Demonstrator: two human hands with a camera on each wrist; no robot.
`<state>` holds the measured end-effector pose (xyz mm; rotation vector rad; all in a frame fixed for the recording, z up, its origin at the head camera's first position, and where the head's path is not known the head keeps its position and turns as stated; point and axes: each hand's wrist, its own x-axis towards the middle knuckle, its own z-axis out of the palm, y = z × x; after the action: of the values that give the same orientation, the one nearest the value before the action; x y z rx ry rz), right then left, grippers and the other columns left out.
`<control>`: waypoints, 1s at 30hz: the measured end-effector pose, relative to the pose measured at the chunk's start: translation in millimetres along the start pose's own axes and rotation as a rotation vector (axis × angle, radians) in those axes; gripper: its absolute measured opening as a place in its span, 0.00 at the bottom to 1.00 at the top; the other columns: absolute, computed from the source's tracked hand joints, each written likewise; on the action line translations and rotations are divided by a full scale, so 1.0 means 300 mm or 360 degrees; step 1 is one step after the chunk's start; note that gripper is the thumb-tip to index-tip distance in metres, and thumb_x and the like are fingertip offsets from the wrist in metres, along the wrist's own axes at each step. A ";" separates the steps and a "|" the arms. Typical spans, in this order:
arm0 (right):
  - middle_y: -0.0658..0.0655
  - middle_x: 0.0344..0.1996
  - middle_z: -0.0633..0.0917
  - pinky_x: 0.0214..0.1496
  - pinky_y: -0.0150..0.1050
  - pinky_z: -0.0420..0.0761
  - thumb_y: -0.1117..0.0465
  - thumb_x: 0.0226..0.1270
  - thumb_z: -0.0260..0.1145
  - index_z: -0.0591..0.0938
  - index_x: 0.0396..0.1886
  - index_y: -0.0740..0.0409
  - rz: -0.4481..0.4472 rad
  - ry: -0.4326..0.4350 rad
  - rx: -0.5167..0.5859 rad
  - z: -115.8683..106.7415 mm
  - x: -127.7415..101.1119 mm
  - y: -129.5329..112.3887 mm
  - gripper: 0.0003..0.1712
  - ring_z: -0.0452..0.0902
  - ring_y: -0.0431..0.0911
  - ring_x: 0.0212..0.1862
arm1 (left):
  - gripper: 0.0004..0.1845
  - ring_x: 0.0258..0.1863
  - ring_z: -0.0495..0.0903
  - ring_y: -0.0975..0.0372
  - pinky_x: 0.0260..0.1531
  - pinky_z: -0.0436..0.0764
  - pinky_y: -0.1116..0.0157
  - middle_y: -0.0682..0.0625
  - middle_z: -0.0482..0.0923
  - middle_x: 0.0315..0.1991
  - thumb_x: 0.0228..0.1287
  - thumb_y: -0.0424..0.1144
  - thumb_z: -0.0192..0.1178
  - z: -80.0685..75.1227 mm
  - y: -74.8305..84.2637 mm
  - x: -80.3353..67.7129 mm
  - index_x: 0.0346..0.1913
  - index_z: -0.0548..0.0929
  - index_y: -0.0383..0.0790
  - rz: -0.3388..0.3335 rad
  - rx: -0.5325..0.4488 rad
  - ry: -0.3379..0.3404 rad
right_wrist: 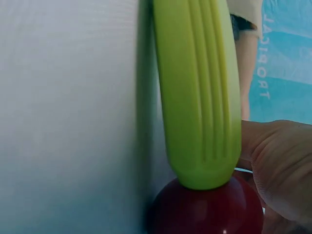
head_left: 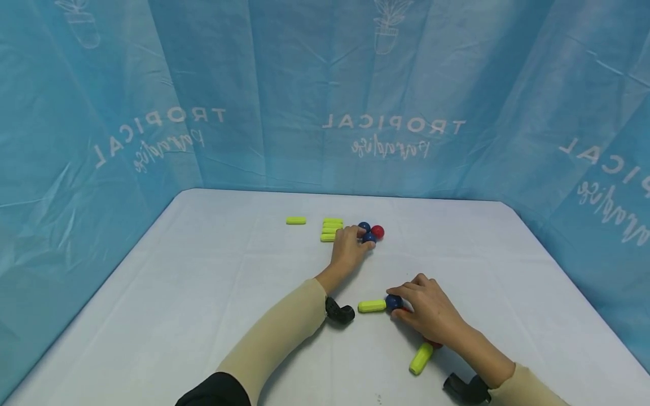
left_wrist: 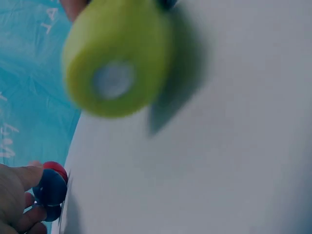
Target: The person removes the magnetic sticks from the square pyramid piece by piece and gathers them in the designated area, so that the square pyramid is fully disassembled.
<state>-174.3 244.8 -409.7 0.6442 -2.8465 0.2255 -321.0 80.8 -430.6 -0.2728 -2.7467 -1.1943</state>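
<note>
Left grip (head_left: 349, 248) pinches a blue ball (head_left: 369, 238); only right wrist view shows the right grip's red ball (right_wrist: 207, 209)

White lettering "TROPICAL Paradise" repeats on the blue backdrop (head_left: 325, 96), at ten, twelve and two o'clock behind the bench (head_left: 203, 293).

1. A person is wearing close-fitting beige sleeves (head_left: 276, 338) covering both forearms down to the wrists.
2. A black camera mount (head_left: 339, 312) is sitting strapped at the left wrist, and another black mount (head_left: 467, 389) at the right.
3. Dark fabric (head_left: 213, 392) is showing above the left sleeve.
4. Both hands are going bare, ungloved.
</note>
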 end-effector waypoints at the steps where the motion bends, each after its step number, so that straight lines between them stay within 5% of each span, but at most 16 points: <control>1: 0.48 0.41 0.87 0.42 0.39 0.68 0.51 0.48 0.75 0.84 0.47 0.47 0.0008 0.0007 0.0001 0.001 -0.001 -0.001 0.23 0.68 0.40 0.39 | 0.23 0.48 0.70 0.60 0.47 0.73 0.63 0.50 0.78 0.48 0.57 0.49 0.65 -0.009 0.001 -0.011 0.54 0.79 0.44 0.0006 -0.0005 0.0003; 8: 0.48 0.38 0.87 0.40 0.38 0.68 0.50 0.48 0.75 0.85 0.46 0.48 0.0014 0.0068 0.0033 0.007 -0.008 0.006 0.23 0.68 0.39 0.37 | 0.15 0.47 0.73 0.60 0.46 0.73 0.63 0.50 0.78 0.45 0.65 0.45 0.58 -0.118 -0.018 -0.135 0.51 0.80 0.43 0.0227 -0.0133 -0.0072; 14: 0.47 0.38 0.87 0.40 0.38 0.69 0.49 0.49 0.74 0.85 0.46 0.48 0.0011 0.0072 0.0054 0.011 -0.007 0.010 0.23 0.68 0.38 0.37 | 0.16 0.45 0.74 0.63 0.47 0.74 0.65 0.52 0.81 0.45 0.66 0.46 0.57 -0.194 -0.062 -0.273 0.53 0.81 0.43 0.0259 -0.0215 -0.0490; 17: 0.46 0.39 0.87 0.41 0.38 0.68 0.48 0.50 0.74 0.85 0.46 0.47 0.0025 0.0051 0.0066 0.011 -0.005 0.007 0.22 0.68 0.38 0.38 | 0.19 0.46 0.73 0.62 0.48 0.74 0.64 0.53 0.81 0.46 0.63 0.48 0.60 -0.212 -0.078 -0.331 0.53 0.81 0.43 0.0300 -0.0235 -0.0601; 23: 0.46 0.40 0.86 0.42 0.37 0.69 0.45 0.50 0.73 0.84 0.47 0.46 0.0061 -0.0010 0.0114 0.014 0.003 -0.007 0.23 0.68 0.38 0.39 | 0.20 0.45 0.70 0.62 0.48 0.68 0.64 0.54 0.82 0.46 0.56 0.49 0.66 -0.203 -0.095 -0.397 0.51 0.82 0.46 0.0373 -0.0178 -0.0553; 30: 0.44 0.38 0.86 0.42 0.37 0.69 0.45 0.49 0.73 0.84 0.46 0.45 0.0008 0.0036 0.0131 0.026 0.006 -0.023 0.23 0.68 0.37 0.39 | 0.18 0.42 0.70 0.65 0.48 0.64 0.60 0.56 0.83 0.44 0.53 0.48 0.68 -0.183 -0.091 -0.416 0.47 0.84 0.48 0.0458 -0.0089 -0.0436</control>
<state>-174.1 236.6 -416.2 0.6464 -2.8301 0.3498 -202.7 8.2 -437.1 -0.8646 -2.7662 -1.2336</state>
